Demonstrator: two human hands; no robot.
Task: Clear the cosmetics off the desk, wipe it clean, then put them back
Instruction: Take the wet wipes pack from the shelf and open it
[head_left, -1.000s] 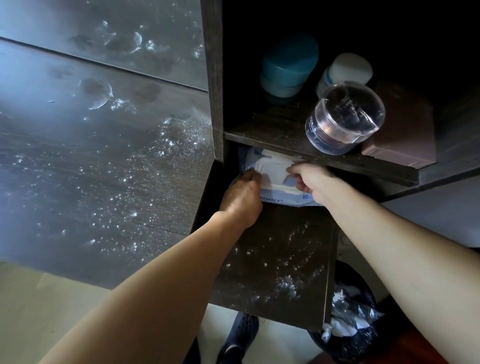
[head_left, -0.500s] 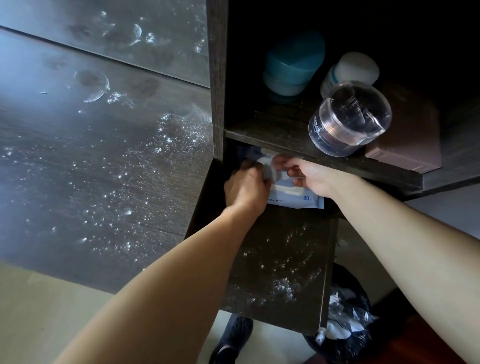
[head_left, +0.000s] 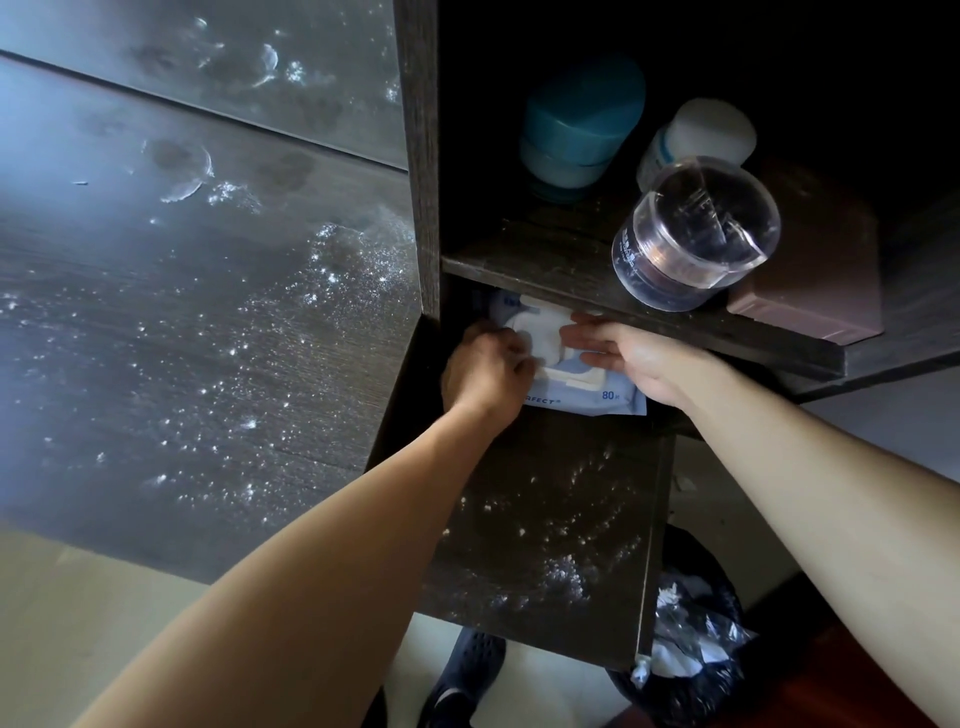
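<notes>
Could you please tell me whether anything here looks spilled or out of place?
Yes: white powder is scattered over the dark desk, thickest beside the shelf unit and near the front edge, so it looks spilled.

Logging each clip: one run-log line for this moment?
left hand: grips wet wipes pack | right hand: rests on it | desk: powder-speckled

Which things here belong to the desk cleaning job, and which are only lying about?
Belong to the job: wet wipes pack, left hand gripping it, right hand flat on it, powder-dusted desk, shelved cosmetics (teal jar, white-capped bottle, clear container, pink box).
Just lying about: trash bin, shoe on the floor.
</notes>
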